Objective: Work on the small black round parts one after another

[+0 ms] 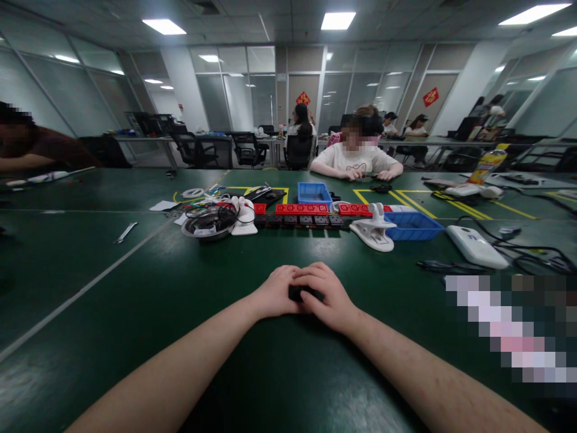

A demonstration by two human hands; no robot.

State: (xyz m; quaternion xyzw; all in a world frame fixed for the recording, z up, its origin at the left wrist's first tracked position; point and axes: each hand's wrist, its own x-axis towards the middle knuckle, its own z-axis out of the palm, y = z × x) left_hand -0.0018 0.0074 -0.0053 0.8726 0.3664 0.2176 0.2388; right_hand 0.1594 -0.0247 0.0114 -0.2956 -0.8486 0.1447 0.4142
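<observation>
My left hand (276, 293) and my right hand (331, 296) meet at the middle of the green table (216, 337), low over its surface. Between them is a small black object (296, 293), mostly covered by my fingers, so its kind does not show. The left fingers curl round its far and left side. My right hand closes over it from the right, with the thumb along the near side and the fingertips overlapping the left ones.
Beyond my hands runs a row of red power sockets (302, 209). Near it are a steel bowl (210, 231) of cables, a white clip (376, 231), a blue tray (415, 225) and a blue bin (314, 192). A wrench (126, 232) lies left. A person (358, 156) sits opposite.
</observation>
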